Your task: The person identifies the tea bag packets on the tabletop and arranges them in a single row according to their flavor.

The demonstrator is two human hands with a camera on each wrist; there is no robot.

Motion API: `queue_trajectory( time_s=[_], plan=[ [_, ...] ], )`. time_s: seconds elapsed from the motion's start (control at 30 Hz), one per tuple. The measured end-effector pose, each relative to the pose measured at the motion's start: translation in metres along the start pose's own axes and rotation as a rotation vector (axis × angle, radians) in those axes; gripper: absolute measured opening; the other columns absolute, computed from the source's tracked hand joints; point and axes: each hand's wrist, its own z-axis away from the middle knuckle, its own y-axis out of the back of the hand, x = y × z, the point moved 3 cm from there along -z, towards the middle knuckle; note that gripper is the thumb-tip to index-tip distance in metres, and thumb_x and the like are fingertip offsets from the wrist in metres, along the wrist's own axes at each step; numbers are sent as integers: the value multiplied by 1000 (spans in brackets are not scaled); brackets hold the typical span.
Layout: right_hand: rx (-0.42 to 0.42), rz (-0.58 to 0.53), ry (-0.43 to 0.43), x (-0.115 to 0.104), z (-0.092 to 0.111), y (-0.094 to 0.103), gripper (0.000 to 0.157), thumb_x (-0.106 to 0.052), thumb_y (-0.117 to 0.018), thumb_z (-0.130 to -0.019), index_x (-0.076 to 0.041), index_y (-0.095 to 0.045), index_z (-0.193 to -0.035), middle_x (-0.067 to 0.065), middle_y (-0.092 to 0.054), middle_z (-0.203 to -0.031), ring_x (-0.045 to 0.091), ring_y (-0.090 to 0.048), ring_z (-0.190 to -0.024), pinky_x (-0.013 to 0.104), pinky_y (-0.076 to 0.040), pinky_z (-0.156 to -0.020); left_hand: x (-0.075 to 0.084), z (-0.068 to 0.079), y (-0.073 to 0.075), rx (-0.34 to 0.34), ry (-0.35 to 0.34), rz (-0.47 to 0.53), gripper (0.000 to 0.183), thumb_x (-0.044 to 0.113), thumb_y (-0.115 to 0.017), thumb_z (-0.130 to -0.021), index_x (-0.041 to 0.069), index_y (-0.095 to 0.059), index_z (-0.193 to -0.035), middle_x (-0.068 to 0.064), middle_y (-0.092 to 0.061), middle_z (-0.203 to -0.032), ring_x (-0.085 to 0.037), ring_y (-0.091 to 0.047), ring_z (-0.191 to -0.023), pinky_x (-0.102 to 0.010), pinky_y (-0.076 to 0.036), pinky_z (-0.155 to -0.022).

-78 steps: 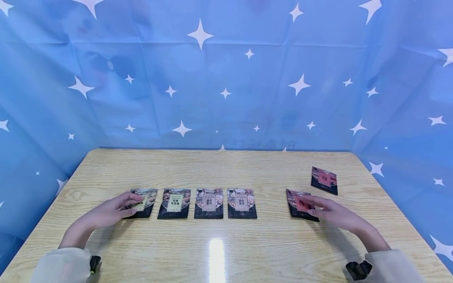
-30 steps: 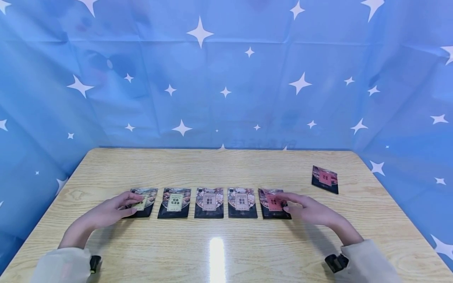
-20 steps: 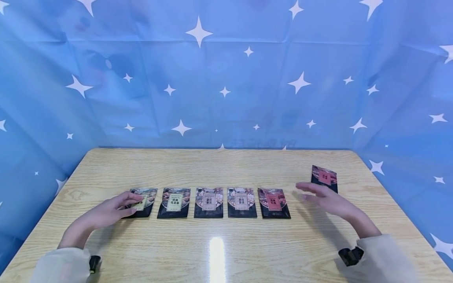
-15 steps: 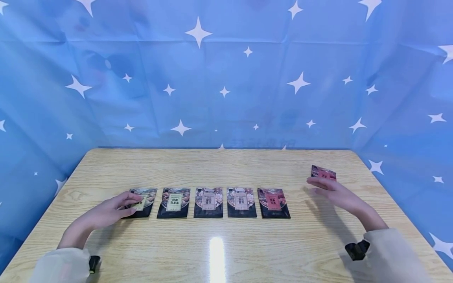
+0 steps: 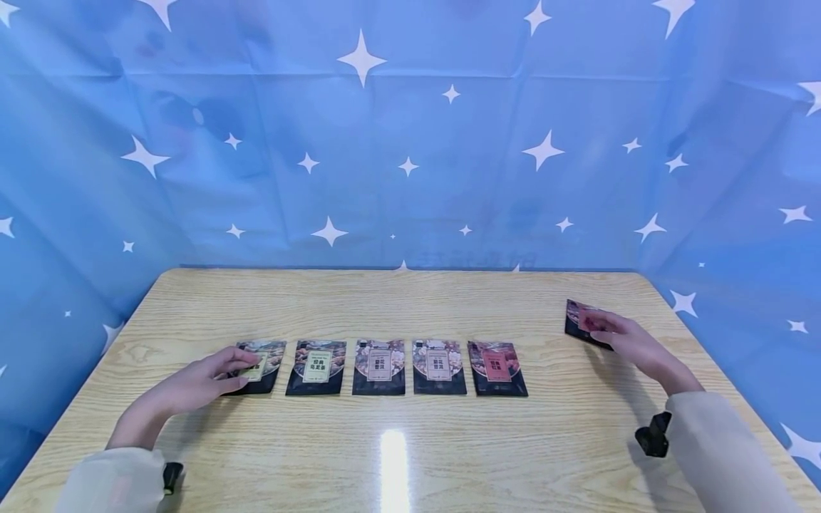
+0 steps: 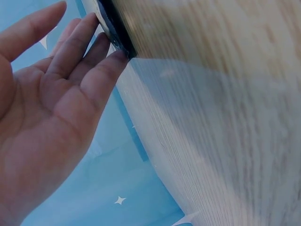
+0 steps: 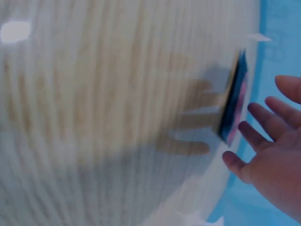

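Note:
The fingertips of my left hand (image 5: 195,385) rest on a tea packet with a green label (image 5: 266,377), leftmost in a row; in the left wrist view the thumb stands off from the packet's dark edge (image 6: 115,28). Over at the back right, my right hand (image 5: 638,345) is spread above a red-labelled tea packet (image 5: 575,324) lying askew. In the right wrist view the fingertips stand a little apart from that packet (image 7: 233,101). Another red-labelled packet (image 5: 497,370) lies at the row's right end.
Between the row's ends lie a second green-labelled packet (image 5: 316,368) and two with pale pink labels, one left (image 5: 378,368) and one right (image 5: 439,368). The wooden table (image 5: 308,449) meets a blue star-printed cloth (image 5: 410,199) at its back and sides.
My right hand slid the red-labelled packet left into the row, let it go, then moved right and back over the other red-labelled packet. The left hand stayed in place.

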Motion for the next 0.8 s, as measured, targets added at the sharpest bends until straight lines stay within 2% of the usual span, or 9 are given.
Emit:
queue_trajectory(
  time_s=[0.17,0.23,0.53,0.7,0.8],
  plan=[
    [-10,-30,-59,13,-1,0,59,-14,-44,-97,1,-14,-145,35,-7,-143,54,-8,-127,65,-21,-94,-1,-1,-1,-1,1,-6,39,17,-50,-95,-5,-40,-125,-31,-35,-134,-48,-29,-124,-51,-40,-89],
    [-12,-43,-69,16,0,-1,62,-17,-46,-96,0,-12,-146,35,-4,-143,55,-5,-127,65,-21,-94,-1,-1,-1,-2,2,-7,39,18,-50,-95,-5,-40,-125,-30,-35,-134,-48,-28,-124,-51,-40,-89],
    [-3,-48,-53,19,2,2,61,-20,-45,-97,-2,-13,-146,32,-5,-145,53,-4,-129,67,-17,-95,0,0,0,0,-5,-9,39,19,-51,-95,-5,-41,-125,-30,-36,-133,-48,-29,-124,-51,-40,-90],
    [-13,-43,-59,16,-1,-1,63,-27,-46,-97,0,-16,-145,33,-6,-145,53,-6,-129,65,-17,-95,0,0,0,3,-1,-3,38,18,-50,-95,-5,-40,-125,-30,-35,-133,-48,-29,-124,-50,-40,-89],
    [-28,-50,-58,15,-2,-3,61,-26,-46,-97,2,-20,-144,34,-9,-144,53,-7,-128,65,-18,-95,-1,0,0,5,4,-1,38,16,-50,-95,-5,-40,-125,-31,-35,-133,-48,-30,-124,-49,-41,-89]
  ],
)
